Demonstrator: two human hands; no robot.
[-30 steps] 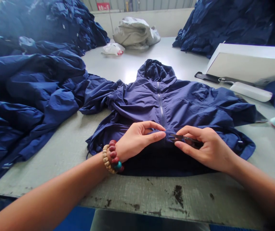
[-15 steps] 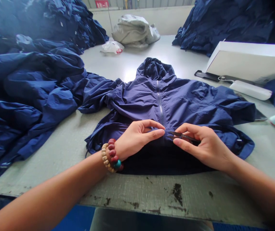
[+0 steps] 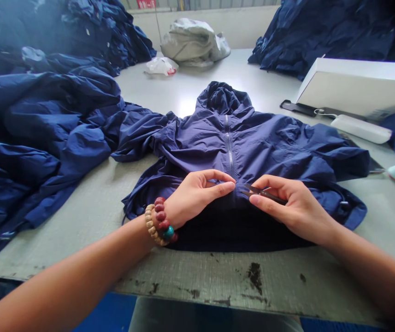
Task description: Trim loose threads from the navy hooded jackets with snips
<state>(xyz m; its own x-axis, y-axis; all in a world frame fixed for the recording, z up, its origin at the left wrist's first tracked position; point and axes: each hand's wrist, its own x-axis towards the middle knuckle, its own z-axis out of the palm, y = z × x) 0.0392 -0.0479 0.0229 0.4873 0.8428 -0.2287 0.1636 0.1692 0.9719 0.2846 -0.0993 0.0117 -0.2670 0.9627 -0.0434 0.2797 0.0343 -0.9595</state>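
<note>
A navy hooded jacket [image 3: 197, 147] lies front up on the table, hood away from me, its zip [image 3: 230, 150] running down the middle. Near the zip's lower end, my left hand [image 3: 199, 196] pinches thumb and forefinger together; whatever is between the tips is too small to make out. My right hand [image 3: 287, 207] grips dark thread snips [image 3: 266, 194], their blades parted and pointing left toward the left fingertips. Beaded bracelets [image 3: 159, 221] circle my left wrist. Below both hands the jacket's hem area looks almost black.
Heaps of navy garments [image 3: 38, 120] lie at left, with another pile [image 3: 321, 37] at back right. A wrapped grey bundle [image 3: 193, 44] and a small plastic bag [image 3: 162, 66] sit at the back. A white box [image 3: 359, 87] and a white power bank-like object [image 3: 361, 128] stand right on the worn table [image 3: 225, 276].
Both hands stay almost in place. The snips' blades are a little wider apart and the left fingertips have shifted slightly left, away from them.
</note>
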